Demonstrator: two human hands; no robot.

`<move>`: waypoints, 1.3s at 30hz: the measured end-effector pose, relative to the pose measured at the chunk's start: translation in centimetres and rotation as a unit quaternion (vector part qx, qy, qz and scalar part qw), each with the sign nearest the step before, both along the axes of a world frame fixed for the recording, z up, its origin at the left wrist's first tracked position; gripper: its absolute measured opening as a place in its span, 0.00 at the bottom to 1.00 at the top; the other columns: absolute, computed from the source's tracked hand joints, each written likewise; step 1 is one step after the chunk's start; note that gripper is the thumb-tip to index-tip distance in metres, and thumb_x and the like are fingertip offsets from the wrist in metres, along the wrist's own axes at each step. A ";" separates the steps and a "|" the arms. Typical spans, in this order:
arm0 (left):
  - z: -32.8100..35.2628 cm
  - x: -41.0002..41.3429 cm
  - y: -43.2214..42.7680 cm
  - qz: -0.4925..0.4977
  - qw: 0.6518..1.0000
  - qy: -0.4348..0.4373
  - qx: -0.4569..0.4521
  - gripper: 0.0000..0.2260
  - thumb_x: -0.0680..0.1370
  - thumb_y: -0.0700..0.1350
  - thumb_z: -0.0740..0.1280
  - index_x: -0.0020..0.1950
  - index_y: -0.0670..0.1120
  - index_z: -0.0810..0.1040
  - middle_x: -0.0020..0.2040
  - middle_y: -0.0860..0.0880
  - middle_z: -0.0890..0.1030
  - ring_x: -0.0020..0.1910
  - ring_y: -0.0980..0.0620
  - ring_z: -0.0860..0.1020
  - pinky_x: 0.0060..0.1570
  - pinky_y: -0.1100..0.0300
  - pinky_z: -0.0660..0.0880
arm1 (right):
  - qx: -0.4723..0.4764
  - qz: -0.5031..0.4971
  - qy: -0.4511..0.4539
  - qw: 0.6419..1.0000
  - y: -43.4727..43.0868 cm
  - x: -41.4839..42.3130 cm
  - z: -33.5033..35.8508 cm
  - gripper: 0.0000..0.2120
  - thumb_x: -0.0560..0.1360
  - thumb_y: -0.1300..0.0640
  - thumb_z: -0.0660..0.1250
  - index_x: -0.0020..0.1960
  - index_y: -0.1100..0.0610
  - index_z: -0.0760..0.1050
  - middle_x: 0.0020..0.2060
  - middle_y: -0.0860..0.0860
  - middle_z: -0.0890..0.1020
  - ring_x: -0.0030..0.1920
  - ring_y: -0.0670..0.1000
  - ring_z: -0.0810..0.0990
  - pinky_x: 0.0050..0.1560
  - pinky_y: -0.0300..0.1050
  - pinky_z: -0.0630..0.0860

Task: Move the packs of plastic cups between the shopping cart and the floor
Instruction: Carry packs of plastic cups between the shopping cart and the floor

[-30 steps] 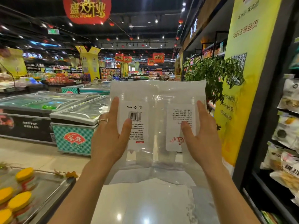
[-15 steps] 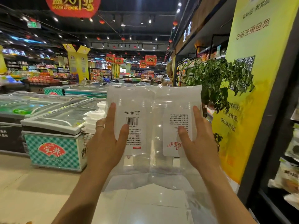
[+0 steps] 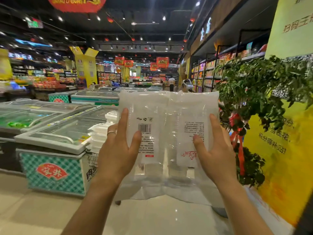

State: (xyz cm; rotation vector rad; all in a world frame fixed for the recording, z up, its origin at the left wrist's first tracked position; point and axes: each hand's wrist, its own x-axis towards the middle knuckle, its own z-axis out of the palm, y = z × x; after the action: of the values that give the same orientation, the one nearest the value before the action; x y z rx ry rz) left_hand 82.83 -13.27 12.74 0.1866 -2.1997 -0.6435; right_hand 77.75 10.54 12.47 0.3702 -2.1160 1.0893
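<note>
clear plastic wraps two packs of plastic cups (image 3: pixel 166 107) held upright side by side in mid-air above the floor (image 3: pixel 160 217) of a supermarket aisle. the left hand (image 3: pixel 116 158) and right hand (image 3: pixel 218 160) press in from the outer edges, each grip spread, fingers straight, thumbs flat on the near labels. a shopping cart (image 3: pixel 92 159) shows behind the left hand, beside a freezer chest (image 3: pixel 54 173).
</note>
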 end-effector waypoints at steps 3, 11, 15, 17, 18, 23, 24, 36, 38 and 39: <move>-0.7 -4.4 -1.5 -0.007 1.000 0.000 0.003 0.31 0.80 0.61 0.55 0.76 0.68 0.39 0.72 0.46 0.67 0.60 0.45 0.74 0.46 0.53 0.67 | -0.004 0.000 0.002 1.000 -1.4 -4.6 -0.6 0.32 0.77 0.43 0.63 0.77 0.38 0.53 0.71 0.50 0.67 0.65 0.53 0.71 0.56 0.52 0.71; -2.0 -18.9 -4.2 0.017 1.000 0.002 0.001 0.30 0.81 0.58 0.56 0.78 0.65 0.43 0.72 0.43 0.67 0.63 0.40 0.73 0.51 0.47 0.72 | -0.005 0.016 -0.014 1.000 -4.7 -20.1 -2.1 0.32 0.78 0.45 0.64 0.78 0.41 0.53 0.70 0.49 0.66 0.64 0.51 0.70 0.52 0.45 0.66; -1.8 -27.7 -4.9 0.034 0.999 -0.004 -0.006 0.30 0.81 0.58 0.56 0.78 0.65 0.42 0.70 0.42 0.68 0.61 0.40 0.73 0.50 0.48 0.70 | -0.017 0.030 -0.013 0.999 -5.7 -29.4 -2.2 0.32 0.78 0.46 0.64 0.78 0.42 0.54 0.71 0.49 0.65 0.66 0.50 0.68 0.53 0.45 0.66; -1.7 -32.2 -5.1 0.044 0.999 -0.005 -0.011 0.29 0.81 0.59 0.55 0.78 0.64 0.42 0.69 0.41 0.68 0.60 0.40 0.73 0.48 0.50 0.69 | -0.016 0.040 -0.017 0.999 -6.1 -34.2 -1.9 0.32 0.78 0.46 0.64 0.78 0.44 0.55 0.71 0.49 0.65 0.66 0.50 0.68 0.53 0.43 0.65; -1.5 -34.4 -5.2 0.046 0.999 -0.002 -0.016 0.29 0.81 0.60 0.54 0.78 0.64 0.42 0.69 0.41 0.68 0.60 0.40 0.73 0.47 0.50 0.68 | -0.016 0.044 -0.019 0.999 -6.2 -36.5 -1.8 0.32 0.78 0.47 0.64 0.78 0.44 0.55 0.71 0.49 0.65 0.66 0.50 0.68 0.53 0.43 0.65; -1.6 -44.0 -5.5 0.059 0.998 -0.009 -0.021 0.29 0.81 0.61 0.53 0.78 0.64 0.42 0.72 0.43 0.67 0.63 0.39 0.72 0.50 0.49 0.69 | -0.017 0.067 -0.027 0.997 -6.7 -46.9 -1.1 0.32 0.78 0.47 0.65 0.78 0.41 0.54 0.73 0.48 0.64 0.68 0.48 0.66 0.54 0.43 0.63; -1.6 -45.5 -5.6 0.063 0.998 -0.011 -0.022 0.29 0.80 0.62 0.53 0.78 0.64 0.42 0.72 0.43 0.66 0.63 0.39 0.72 0.51 0.48 0.70 | -0.015 0.070 -0.030 0.997 -6.9 -48.6 -1.1 0.32 0.78 0.47 0.65 0.78 0.41 0.54 0.73 0.48 0.64 0.67 0.48 0.66 0.54 0.43 0.63; -4.6 -61.6 -12.5 0.101 0.994 -0.031 -0.003 0.29 0.81 0.61 0.52 0.77 0.65 0.40 0.69 0.42 0.68 0.59 0.39 0.74 0.50 0.47 0.71 | 0.001 0.109 -0.064 0.992 -14.3 -66.2 -3.7 0.32 0.78 0.47 0.64 0.77 0.40 0.54 0.72 0.48 0.65 0.67 0.51 0.68 0.56 0.48 0.66; -5.2 -64.7 -14.6 0.102 0.994 -0.030 0.001 0.29 0.80 0.63 0.51 0.77 0.65 0.40 0.68 0.43 0.68 0.58 0.39 0.74 0.49 0.46 0.72 | 0.009 0.110 -0.061 0.992 -16.4 -69.4 -4.1 0.32 0.78 0.47 0.64 0.77 0.40 0.54 0.72 0.48 0.65 0.68 0.50 0.67 0.58 0.49 0.67; -5.4 -66.2 -15.7 0.103 0.994 -0.029 0.002 0.30 0.78 0.63 0.50 0.77 0.65 0.40 0.68 0.43 0.68 0.58 0.39 0.74 0.49 0.46 0.72 | 0.011 0.111 -0.059 0.992 -17.5 -71.0 -4.2 0.32 0.78 0.47 0.64 0.77 0.41 0.54 0.72 0.48 0.65 0.68 0.49 0.67 0.57 0.47 0.66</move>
State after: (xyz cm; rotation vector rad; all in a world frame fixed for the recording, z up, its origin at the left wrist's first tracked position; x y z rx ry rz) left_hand 16.62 -28.95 7.36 0.4338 -2.1969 -0.5336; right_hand 6.73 -7.00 8.26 0.5769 -2.2330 1.2417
